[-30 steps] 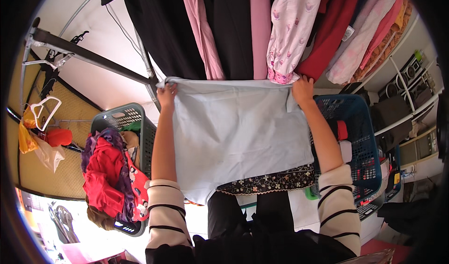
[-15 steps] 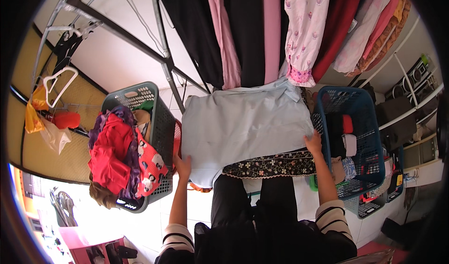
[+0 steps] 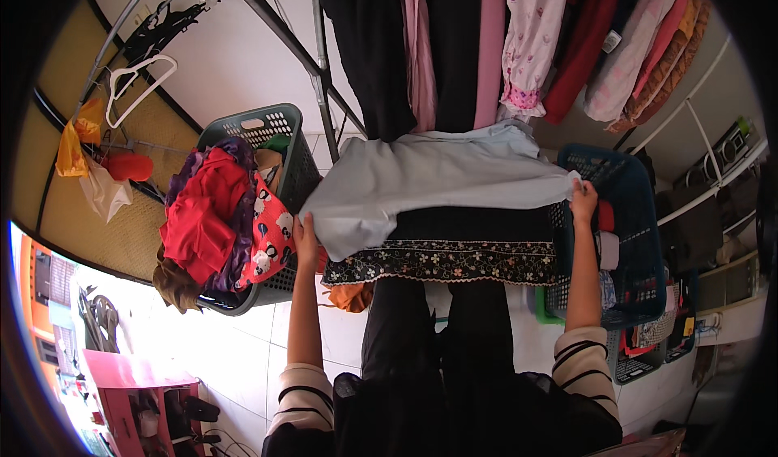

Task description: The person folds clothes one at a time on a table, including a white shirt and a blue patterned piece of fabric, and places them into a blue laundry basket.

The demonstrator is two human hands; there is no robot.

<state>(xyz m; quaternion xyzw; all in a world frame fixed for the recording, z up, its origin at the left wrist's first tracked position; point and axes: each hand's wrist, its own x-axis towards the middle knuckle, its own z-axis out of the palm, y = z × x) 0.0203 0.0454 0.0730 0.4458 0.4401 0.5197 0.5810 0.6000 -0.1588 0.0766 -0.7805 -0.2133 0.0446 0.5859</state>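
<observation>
A pale blue-grey garment is stretched sideways in front of me, its kind not clear from its shape. My left hand grips its lower left corner, thumb up. My right hand pinches its right end beside the blue basket. The garment's near edge is lifted and slants up towards the right. Beneath it lies a black cloth with a flowered border and scalloped trim, spread over a surface just past my knees; the far part of this cloth is covered.
At left, a grey-green basket overflows with red and purple clothes. A blue basket with folded pieces stands at right. Clothes hang from a rack beyond. A white hanger dangles from a metal frame at upper left.
Both hands have moved up, with the right hand also moving right. The garment's near edge has lifted with them, baring more of the black cloth. My view has shifted slightly.
</observation>
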